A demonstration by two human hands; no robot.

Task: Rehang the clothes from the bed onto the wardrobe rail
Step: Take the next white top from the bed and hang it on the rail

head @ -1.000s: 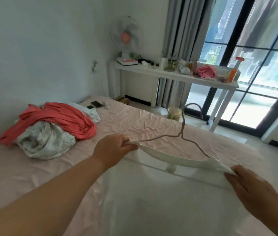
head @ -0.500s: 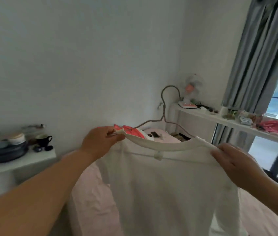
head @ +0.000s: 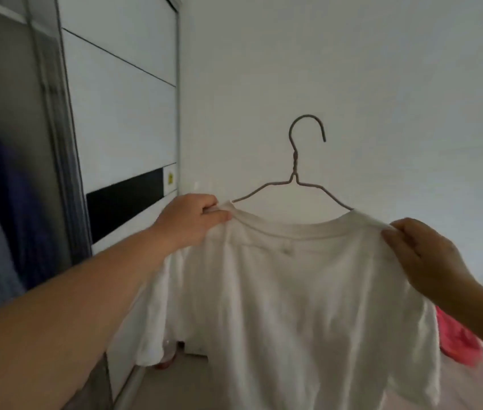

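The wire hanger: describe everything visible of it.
The wire hanger is thin grey metal with a twisted neck and an open hook at the top, pointing right. It stands upright in the air before a white wall, hooked on nothing. Its sloping arms run down into the neck of a white T-shirt, which hides its ends and lower part. The left hand and right hand pinch the shirt's shoulders.

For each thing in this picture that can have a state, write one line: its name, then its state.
Shirt: on the hanger, held up in the air, hanging flat.
Hanger: inside the shirt's neck, hook upright, not on a rail.
Left hand: grips the shirt's left shoulder.
Right hand: pinches the shirt's right shoulder.
Wardrobe: open at the left, dark clothes hanging inside.
Red garment: heaped on the bed.
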